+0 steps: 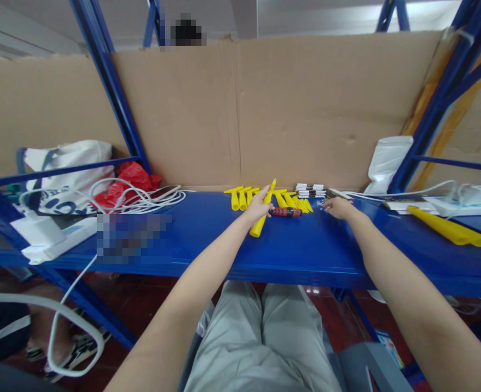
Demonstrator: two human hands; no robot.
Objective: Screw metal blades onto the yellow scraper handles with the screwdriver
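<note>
My left hand [257, 206] grips a long yellow plastic piece [262, 215] that slants up from the blue shelf [207, 245]. Just right of it lies a red and black screwdriver [286, 212]. Behind them a row of several yellow pieces [289, 199] lies along the cardboard back wall. My right hand [337, 207] rests on the shelf with its fingertips at some tiny pale bits [320, 203]; whether it pinches one I cannot tell. A stack of small black and white parts [310, 190] sits just behind that hand.
White cables [142, 198], a red bag [132, 179] and a white printed bag [66, 174] crowd the left of the shelf. A white power strip [48, 239] lies at the left edge. A long yellow piece [448, 227] and white devices [464, 204] lie right. Another person's leg and shoe [56, 343] show lower left.
</note>
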